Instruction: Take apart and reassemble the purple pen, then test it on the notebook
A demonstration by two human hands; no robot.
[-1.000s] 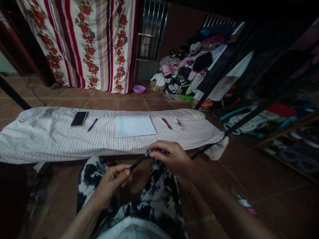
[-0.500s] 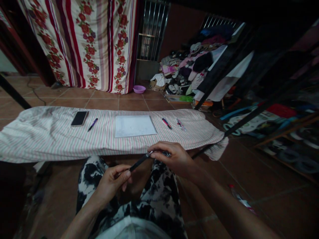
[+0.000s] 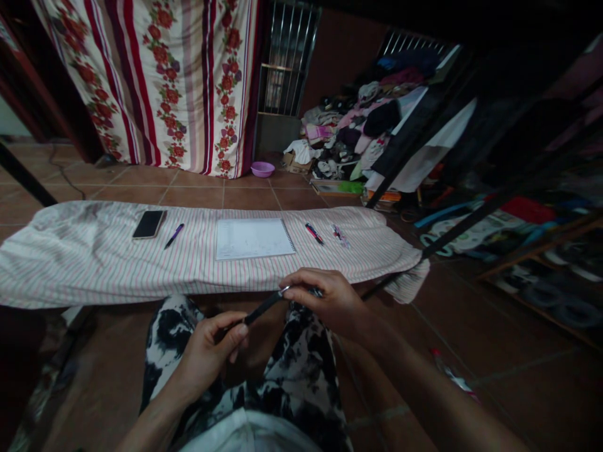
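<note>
Above my lap, a narrow black strap (image 3: pixel 264 307) with a small shiny metal piece runs between my two hands. My left hand (image 3: pixel 214 345) pinches its lower end between thumb and fingers. The upper end, by the metal piece, is in the closed fingers of my right hand (image 3: pixel 325 295); a dark bit of it shows past the fingers. Most of that end is hidden, so I cannot tell exactly what it belongs to. Just beyond my hands, a spiral notebook (image 3: pixel 254 238) lies open on the striped cloth (image 3: pixel 198 270).
Left of the notebook lie a phone (image 3: pixel 149 225) and a purple pen (image 3: pixel 174 236). To its right are red-and-black pens (image 3: pixel 314 233) and a small patterned item (image 3: pixel 340 236). A dark pole (image 3: pixel 471 220) slants at right. A bottle (image 3: pixel 455 376) lies on the floor.
The view has shifted very slightly. Both hands keep the same hold on the strap, and the things on the cloth stay where they were.
</note>
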